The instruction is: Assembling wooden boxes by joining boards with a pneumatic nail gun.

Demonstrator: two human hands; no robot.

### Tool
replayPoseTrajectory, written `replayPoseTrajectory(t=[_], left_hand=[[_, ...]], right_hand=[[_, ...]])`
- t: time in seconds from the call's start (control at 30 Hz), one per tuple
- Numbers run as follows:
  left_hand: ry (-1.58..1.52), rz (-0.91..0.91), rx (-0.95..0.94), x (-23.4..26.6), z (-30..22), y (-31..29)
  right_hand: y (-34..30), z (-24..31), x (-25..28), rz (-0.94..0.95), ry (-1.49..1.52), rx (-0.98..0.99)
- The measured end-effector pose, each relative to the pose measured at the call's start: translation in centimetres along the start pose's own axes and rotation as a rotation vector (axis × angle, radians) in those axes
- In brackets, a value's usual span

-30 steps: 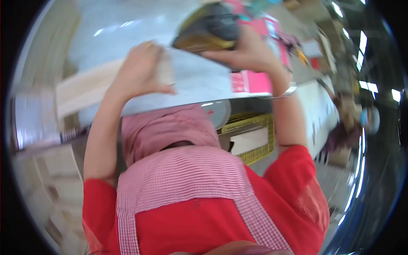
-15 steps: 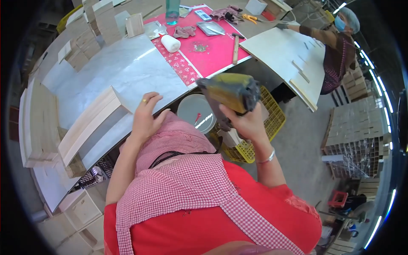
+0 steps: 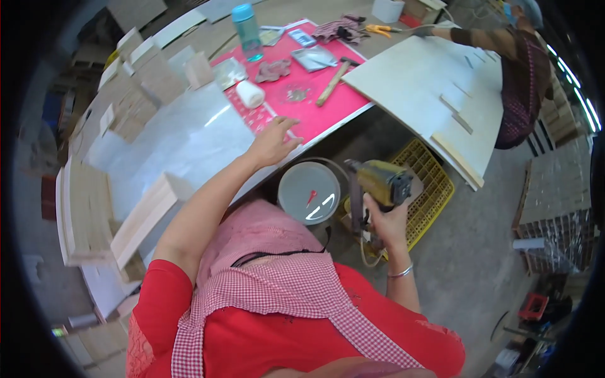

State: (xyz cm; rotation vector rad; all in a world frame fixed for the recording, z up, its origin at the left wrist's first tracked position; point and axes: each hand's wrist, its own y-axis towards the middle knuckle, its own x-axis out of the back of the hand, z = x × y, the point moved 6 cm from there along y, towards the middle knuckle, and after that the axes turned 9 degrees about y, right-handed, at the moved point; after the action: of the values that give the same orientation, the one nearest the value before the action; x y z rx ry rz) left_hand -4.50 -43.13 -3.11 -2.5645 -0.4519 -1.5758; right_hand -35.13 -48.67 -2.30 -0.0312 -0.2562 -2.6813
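Note:
My right hand [image 3: 389,228] is wrapped round the handle of a worn yellow and black nail gun [image 3: 377,183], held over a yellow plastic crate [image 3: 435,208]. A hose hangs below the gun. My left hand [image 3: 275,142] is open, its fingers stretched over the near edge of the pink mat [image 3: 318,120]; whether it touches the mat I cannot tell. Close to those fingers are a white glue bottle [image 3: 251,94] and a small heap of metal bits [image 3: 296,94]. A wooden-handled hammer [image 3: 333,87] lies beyond them.
A round white bucket [image 3: 305,183] with a red item stands below the table edge. Wooden box pieces [image 3: 151,214] and stacked blocks [image 3: 154,72] occupy the left. A blue bottle [image 3: 247,38] stands at the back. At right, a person's arm [image 3: 485,39] reaches over a pale board [image 3: 416,82].
My left hand has moved forward and right, from beside my apron to the pink mat. The nail gun in my right hand has come down and right, away from the table edge.

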Motion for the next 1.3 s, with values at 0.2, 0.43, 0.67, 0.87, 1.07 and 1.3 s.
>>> replayPoseTrajectory(t=[0.2,0.43,0.67,0.87,1.07,1.3], left_hand=[[0.162,-0.008,-0.143,-4.3,-0.2,9.6],[0.312,0.074,0.057,-5.6,-0.2,16.6],[0.366,0.114,0.147,-6.6,1.7,20.2],[-0.166,0.141,0.336,-6.7,3.9,21.2],[-0.355,-0.204,0.173,-3.9,1.6,9.5],[0.008,-0.035,0.385,-0.9,4.8,-0.4]], right_hand=[[-0.9,-2.1,1.5,-0.029,-0.064,-0.220],[-2.1,-2.0,2.8,-0.123,-0.119,-0.279],[-3.0,-1.5,2.3,-0.152,-0.209,-0.380],[-2.2,-1.8,0.6,-0.100,-0.137,-0.380],[-1.4,-2.3,-0.3,-0.125,-0.064,-0.434],[-0.7,-1.8,-1.3,0.003,-0.171,-0.293]])
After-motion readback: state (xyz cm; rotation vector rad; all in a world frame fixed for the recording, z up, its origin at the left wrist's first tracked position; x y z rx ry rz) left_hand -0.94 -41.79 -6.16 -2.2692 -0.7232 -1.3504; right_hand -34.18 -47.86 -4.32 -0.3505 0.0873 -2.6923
